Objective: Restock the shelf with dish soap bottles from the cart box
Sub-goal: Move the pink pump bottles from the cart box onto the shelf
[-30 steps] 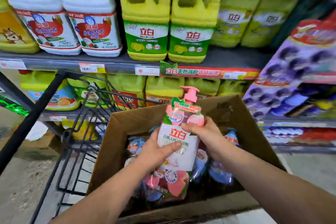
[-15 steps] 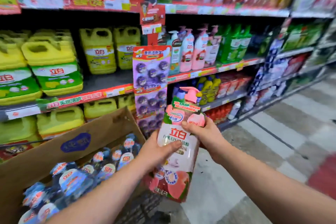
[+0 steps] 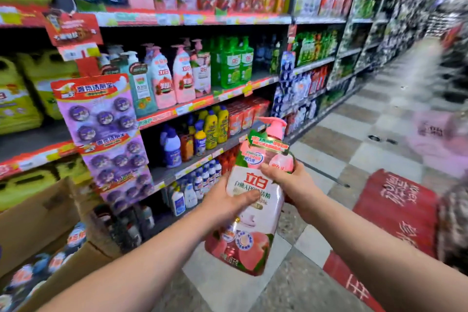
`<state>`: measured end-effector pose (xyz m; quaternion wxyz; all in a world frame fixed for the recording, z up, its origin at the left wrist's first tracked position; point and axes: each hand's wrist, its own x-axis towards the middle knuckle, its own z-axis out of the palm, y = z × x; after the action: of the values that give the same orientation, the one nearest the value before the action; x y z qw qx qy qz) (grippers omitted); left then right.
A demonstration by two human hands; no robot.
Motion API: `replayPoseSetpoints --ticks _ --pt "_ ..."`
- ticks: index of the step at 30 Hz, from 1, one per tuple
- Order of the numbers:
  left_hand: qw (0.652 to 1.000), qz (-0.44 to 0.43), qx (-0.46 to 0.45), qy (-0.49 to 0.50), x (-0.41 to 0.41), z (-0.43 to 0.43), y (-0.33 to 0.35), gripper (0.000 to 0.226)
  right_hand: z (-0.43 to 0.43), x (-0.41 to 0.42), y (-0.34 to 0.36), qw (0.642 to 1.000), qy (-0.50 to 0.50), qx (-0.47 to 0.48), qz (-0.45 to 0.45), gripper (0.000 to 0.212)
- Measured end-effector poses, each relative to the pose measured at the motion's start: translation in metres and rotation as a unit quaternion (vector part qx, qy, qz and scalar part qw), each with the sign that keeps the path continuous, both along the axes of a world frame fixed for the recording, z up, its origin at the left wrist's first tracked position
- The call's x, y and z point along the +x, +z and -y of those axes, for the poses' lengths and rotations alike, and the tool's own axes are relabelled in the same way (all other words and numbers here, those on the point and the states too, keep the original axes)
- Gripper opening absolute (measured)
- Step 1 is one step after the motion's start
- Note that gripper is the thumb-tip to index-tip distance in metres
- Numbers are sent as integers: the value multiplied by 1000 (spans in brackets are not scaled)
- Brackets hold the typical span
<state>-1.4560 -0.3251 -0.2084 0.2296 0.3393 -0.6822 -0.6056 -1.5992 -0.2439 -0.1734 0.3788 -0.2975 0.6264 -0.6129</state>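
Dish soap bottle (image 3: 249, 223), pink with a pump top, is held between both hands, its long axis near upright and the pump leaning slightly right. The left hand (image 3: 225, 203) wraps the label at mid-body, thumb across the front. The right hand (image 3: 291, 182) grips the shoulder just under the pump. Matching pink bottles (image 3: 183, 76) stand on the shelf (image 3: 202, 104) above and left of the hands, so the left hand is nearer. The cart box (image 3: 35, 215) lies low, left of the left forearm.

Purple blister cards (image 3: 101, 114) hang at left; a red mat (image 3: 395, 213) lies on the checkered floor (image 3: 379, 119).
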Motion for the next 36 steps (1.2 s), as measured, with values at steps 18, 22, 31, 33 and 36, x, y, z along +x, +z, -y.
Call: replayPoseSetpoints --ticks 18,22,31,33,36 --pt "994 -20 -19 -105 -261 161 -3 39 129 -240 9 996 -85 11 -8 43" --pt "994 -12 -28 -105 -302 200 -2 42 171 -284 9 997 -77 23 1 38" --pt "1000 -5 -13 -13 -360 298 -7 48 302 -361 5 998 15 59 -9 64" --pt "1000 -8 -16 18 -373 321 -7 41 334 -380 6 996 40 72 -29 71" --pt "995 -9 -18 95 -399 354 -4 52 383 -411 14 987 104 97 -78 67"
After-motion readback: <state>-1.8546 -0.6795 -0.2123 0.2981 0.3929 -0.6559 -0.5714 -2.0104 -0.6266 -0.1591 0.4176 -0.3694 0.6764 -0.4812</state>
